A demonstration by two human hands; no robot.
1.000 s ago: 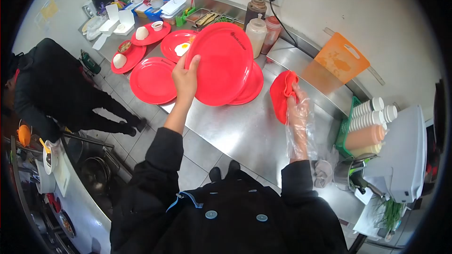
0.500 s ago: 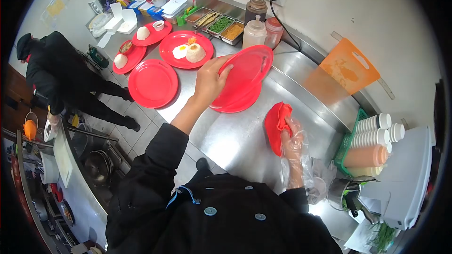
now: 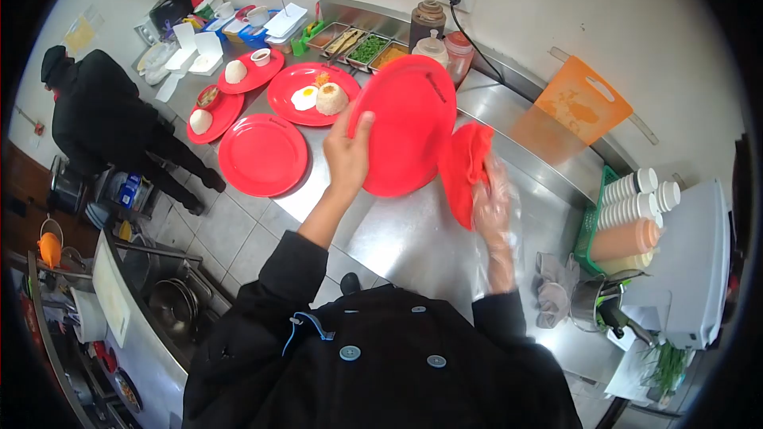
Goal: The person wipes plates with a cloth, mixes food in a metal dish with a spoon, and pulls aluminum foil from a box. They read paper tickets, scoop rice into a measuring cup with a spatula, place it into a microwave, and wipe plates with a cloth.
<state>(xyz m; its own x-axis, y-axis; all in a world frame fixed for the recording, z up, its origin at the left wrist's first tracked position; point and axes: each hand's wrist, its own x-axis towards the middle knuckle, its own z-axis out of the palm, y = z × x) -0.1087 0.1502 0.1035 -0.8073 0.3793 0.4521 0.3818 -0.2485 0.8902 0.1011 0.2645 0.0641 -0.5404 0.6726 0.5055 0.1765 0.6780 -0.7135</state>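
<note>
My left hand (image 3: 347, 151) is closed on the left rim of a red oval plate (image 3: 405, 123), thumb on its upper face. The plate is tilted up above the steel counter (image 3: 381, 238). My right hand (image 3: 493, 202), in a clear plastic glove, grips a bunched red cloth (image 3: 463, 179) beside the plate's right edge. Left of my left hand lies a bare red plate (image 3: 262, 156). Beyond it, another red plate (image 3: 290, 115) bears a fried egg (image 3: 304, 98) and a rice mound (image 3: 331, 99).
Two more red plates hold rice mounds (image 3: 235, 71) at the back left. Topping trays (image 3: 367, 49) and squeeze bottles (image 3: 430, 49) line the back. A green basket of cups (image 3: 602, 214) and a grey cloth (image 3: 556, 290) are at right. A person in black (image 3: 111, 115) stands left.
My left hand has tilted the plate more upright and toward me. My right hand has brought the red cloth up and left to the plate's edge. The other person has shifted.
</note>
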